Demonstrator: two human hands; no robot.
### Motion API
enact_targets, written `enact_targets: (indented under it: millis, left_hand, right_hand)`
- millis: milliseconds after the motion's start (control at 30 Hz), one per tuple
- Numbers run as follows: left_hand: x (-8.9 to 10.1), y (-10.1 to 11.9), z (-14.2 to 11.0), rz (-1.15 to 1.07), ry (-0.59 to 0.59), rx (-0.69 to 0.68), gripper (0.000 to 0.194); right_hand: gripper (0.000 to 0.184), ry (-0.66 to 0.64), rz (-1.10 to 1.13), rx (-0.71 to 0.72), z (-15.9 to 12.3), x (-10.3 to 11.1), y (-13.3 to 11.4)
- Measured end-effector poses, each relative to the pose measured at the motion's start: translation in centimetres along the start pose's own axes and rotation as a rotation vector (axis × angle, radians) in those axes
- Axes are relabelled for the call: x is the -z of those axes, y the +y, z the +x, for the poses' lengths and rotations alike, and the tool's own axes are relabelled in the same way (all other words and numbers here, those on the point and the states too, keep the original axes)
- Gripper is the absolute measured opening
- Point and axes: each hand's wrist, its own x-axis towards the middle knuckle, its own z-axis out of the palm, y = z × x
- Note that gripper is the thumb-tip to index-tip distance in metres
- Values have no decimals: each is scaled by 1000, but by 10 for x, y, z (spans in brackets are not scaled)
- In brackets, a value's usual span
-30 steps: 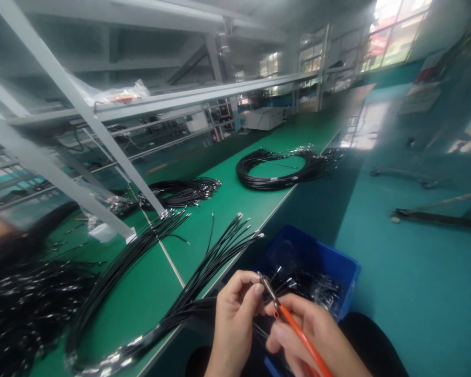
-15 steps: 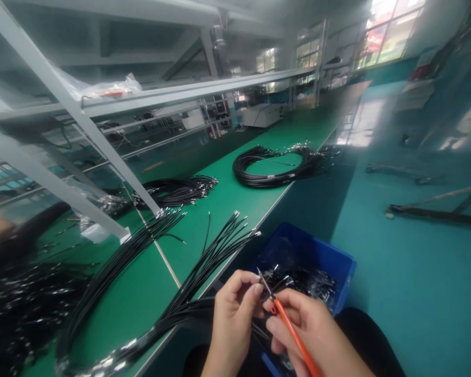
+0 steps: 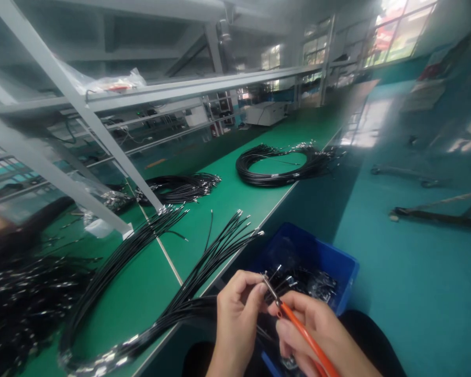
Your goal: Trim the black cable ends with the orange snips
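Note:
My right hand (image 3: pixel 314 330) is wrapped round orange-handled needle-nose pliers (image 3: pixel 308 337), their slim metal jaws pointing up and left. Thumb and forefinger of my left hand (image 3: pixel 239 314) are pinched together right at the jaw tips. Whatever small piece they grip there is mostly hidden by the fingers. Below both hands stands a blue bin (image 3: pixel 347 283) with clear plastic bags and dark pieces with shiny metal ends. On the green bench to the left, a bundle of black cables (image 3: pixel 204 272) with metal tips curves toward me.
A coil of black cables (image 3: pixel 270 178) lies farther along the green bench (image 3: pixel 196 230), with another cable bundle (image 3: pixel 180 187) beside a white shelf post (image 3: pixel 121 157). A dark heap of cables (image 3: pixel 27 309) fills the near left. A person's arm (image 3: pixel 27 225) shows at the left edge.
The pliers and my right hand have shifted slightly right and down, and the jaw tips now sit at my left fingertips. The whole view has drifted a little.

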Motion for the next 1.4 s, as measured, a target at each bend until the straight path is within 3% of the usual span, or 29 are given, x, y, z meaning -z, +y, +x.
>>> enact_targets:
  millis: [233,467,533,667,733,933,1167,1400]
  left_hand:
    - [-1,-1,-1,82,-7,-77,9]
    - [-2,-5,0,147,-7,-68,10]
    - [-2,-3,0,192,-4,-91,10]
    - [-4,3,-3,288,-11,-133,11]
    - [-5,6,-5,307,-24,-154,11]
    - [-6,9,-12,330,-80,-174,13]
    - [-1,9,-12,192,-118,-11,16]
    - [-2,10,-12,238,-68,-32,15]
  right_hand:
    - [38,34,-29,-40,0,-1,-5]
    - [19,154,-159,16,-3,3,7]
    - [20,232,-204,93,-5,4,11]
    - [30,549,-176,338,-5,0,6]
    - [34,635,-139,423,-1,-5,0]
    - [35,603,-55,494,11,-15,-13]
    - [33,527,129,471,12,-16,-2]
    - [31,589,45,506,13,-22,-1]
